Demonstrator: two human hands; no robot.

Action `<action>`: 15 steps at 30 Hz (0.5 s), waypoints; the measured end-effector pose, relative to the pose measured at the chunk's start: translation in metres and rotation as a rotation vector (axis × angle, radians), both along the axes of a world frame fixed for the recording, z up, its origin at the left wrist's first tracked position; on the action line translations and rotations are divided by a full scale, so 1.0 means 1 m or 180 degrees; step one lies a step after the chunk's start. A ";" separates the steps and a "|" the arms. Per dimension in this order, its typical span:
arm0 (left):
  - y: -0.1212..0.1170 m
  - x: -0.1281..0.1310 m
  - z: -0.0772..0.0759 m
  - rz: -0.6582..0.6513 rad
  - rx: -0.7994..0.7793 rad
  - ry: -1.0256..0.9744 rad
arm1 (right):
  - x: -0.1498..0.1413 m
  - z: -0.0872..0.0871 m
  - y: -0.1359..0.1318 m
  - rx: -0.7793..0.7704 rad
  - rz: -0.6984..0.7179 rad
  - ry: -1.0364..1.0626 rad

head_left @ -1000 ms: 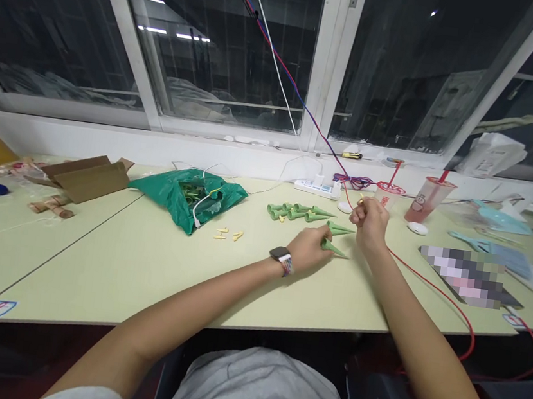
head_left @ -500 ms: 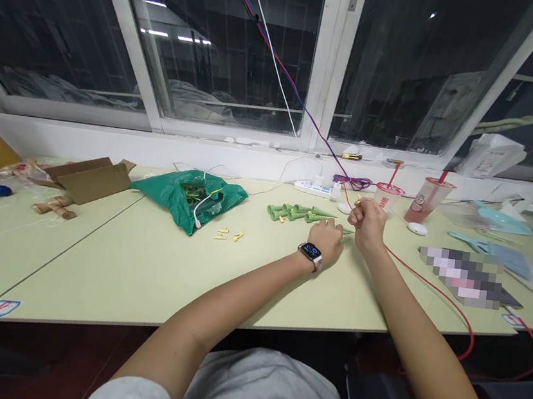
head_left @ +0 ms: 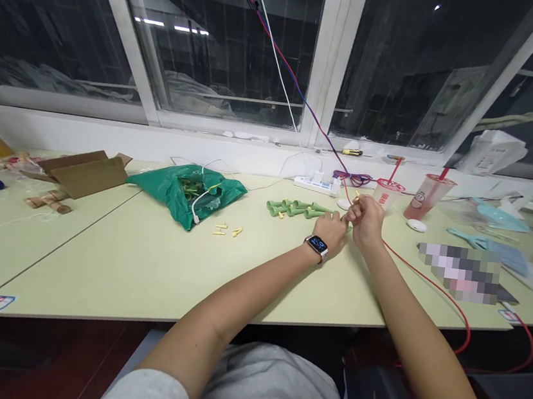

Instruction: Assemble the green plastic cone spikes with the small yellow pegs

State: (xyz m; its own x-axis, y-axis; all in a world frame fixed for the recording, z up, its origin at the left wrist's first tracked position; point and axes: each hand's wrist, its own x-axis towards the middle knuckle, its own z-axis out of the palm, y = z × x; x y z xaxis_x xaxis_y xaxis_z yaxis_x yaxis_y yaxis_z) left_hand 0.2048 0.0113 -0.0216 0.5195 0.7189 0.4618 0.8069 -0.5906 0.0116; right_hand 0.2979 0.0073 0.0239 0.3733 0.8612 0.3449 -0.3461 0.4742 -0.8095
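My left hand point(head_left: 331, 233), with a smartwatch point(head_left: 317, 246) at the wrist, is closed low over the table; a green cone-shaped piece point(head_left: 350, 228) shows only as a thin tip beside its fingers. My right hand point(head_left: 366, 222) is raised right next to it, fingers closed, with a small yellow piece point(head_left: 357, 196) poking out at the top. Left of my hands lie several green plastic cones point(head_left: 289, 210) in rows, small yellow bits among them. Farther left, several small yellow pieces point(head_left: 220, 228) lie loose.
A green plastic bag point(head_left: 160, 194) with green pieces inside lies left of centre, a cardboard flap point(head_left: 85, 178) beyond it. Behind my right hand stand two drink cups point(head_left: 428, 200) and a power strip point(head_left: 307, 184). A red cable point(head_left: 425, 274) runs over the table's front edge.
My left hand has moved slightly right and up, closer to my right hand, so less of the green tip shows. The camera view has shifted a little.
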 end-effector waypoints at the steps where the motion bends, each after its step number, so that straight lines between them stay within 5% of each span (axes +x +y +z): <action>1: 0.000 0.000 0.000 -0.0016 0.0003 -0.0027 | -0.001 0.000 0.000 -0.0019 0.0014 0.0003; 7: -0.007 -0.019 0.011 -0.0155 -0.0159 -0.0206 | 0.000 -0.002 0.001 -0.0014 0.0047 -0.0103; 11: -0.009 -0.056 0.028 -0.0317 -0.0232 -0.0561 | -0.004 -0.011 0.005 0.0024 0.0069 -0.0551; 15: -0.005 -0.103 0.041 -0.0670 -0.0451 -0.1316 | -0.031 -0.019 0.008 -0.0219 0.0577 -0.1216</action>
